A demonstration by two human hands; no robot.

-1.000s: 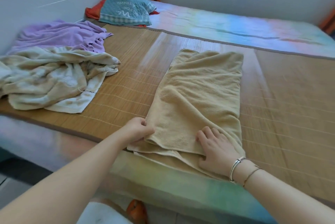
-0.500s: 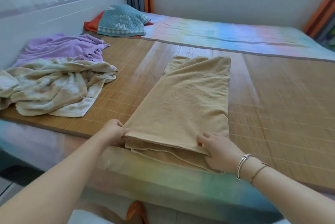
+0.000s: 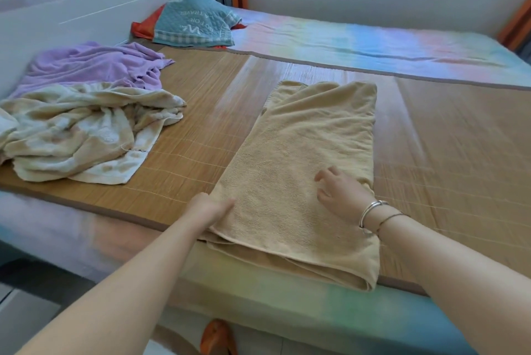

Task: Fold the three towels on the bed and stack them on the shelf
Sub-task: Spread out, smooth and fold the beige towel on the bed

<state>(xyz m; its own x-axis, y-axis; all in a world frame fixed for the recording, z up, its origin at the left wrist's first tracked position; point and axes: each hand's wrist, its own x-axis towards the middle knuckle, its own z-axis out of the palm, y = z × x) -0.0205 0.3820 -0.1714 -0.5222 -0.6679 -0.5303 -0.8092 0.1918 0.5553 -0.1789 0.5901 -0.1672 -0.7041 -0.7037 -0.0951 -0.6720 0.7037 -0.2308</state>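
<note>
A tan towel (image 3: 304, 159) lies folded lengthwise on the bamboo mat, its near end hanging a little over the bed's edge. My left hand (image 3: 211, 208) rests against the towel's left edge, fingers together and flat. On top of the towel's right side, my right hand (image 3: 342, 195) lies open with fingers spread, holding nothing. A crumpled cream towel (image 3: 83, 130) sits at the left, and a crumpled purple towel (image 3: 94, 64) lies behind it.
The bamboo mat (image 3: 448, 139) covers the near part of the bed; a pastel sheet (image 3: 359, 38) covers the far part. A teal pillow (image 3: 195, 21) over something red lies at the back by the white headboard. An orange slipper (image 3: 218, 337) is on the floor below. No shelf is visible.
Both hands let go of the towel's near corners. The right hand slid forward onto the towel's top; the left moved along its left edge. The towel lies flatter.
</note>
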